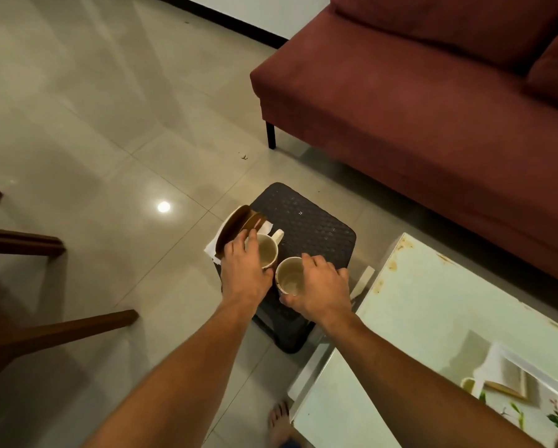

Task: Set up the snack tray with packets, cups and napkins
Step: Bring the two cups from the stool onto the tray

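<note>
Two cream cups stand on a black woven stool [316,227]. My left hand [243,266] is curled round the left cup [268,250], whose handle points to the far right. My right hand [319,286] grips the right cup [290,276] from its right side. Just left of the left cup, brown saucers [230,231] lean on edge over white napkins [213,247] at the stool's left edge. No tray or packets can be made out.
A dark red sofa [416,108] stands behind the stool. A pale glass-topped table [448,318] fills the lower right. Wooden chair legs [45,331] reach in from the left over the tiled floor. A bare foot [279,421] shows at the bottom.
</note>
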The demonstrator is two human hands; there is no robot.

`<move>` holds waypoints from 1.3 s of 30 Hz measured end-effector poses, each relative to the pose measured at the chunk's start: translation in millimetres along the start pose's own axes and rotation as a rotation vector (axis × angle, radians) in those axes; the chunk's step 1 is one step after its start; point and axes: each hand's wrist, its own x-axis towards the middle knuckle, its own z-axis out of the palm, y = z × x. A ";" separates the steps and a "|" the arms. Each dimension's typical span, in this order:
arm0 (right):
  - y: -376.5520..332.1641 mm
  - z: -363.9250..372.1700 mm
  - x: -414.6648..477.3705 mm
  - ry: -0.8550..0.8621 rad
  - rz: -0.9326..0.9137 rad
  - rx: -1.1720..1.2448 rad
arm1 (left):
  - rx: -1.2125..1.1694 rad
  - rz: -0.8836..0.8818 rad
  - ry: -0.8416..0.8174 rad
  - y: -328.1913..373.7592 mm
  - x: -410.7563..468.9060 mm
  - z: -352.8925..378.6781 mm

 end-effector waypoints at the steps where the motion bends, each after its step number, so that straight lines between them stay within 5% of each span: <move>1: 0.8 1.3 0.1 0.008 -0.006 -0.007 | 0.012 -0.008 -0.004 0.1 1.3 0.6; 15: 49.3 -23.8 -17.5 0.062 0.048 0.115 | -0.024 0.031 -0.012 19.5 -7.7 -10.3; 27: 287.0 -111.3 -135.2 0.140 0.310 0.024 | -0.109 0.643 -0.165 170.1 -127.1 37.8; 39: 457.6 -90.9 -249.4 0.106 0.426 0.077 | -0.232 1.070 -0.383 325.5 -292.7 136.5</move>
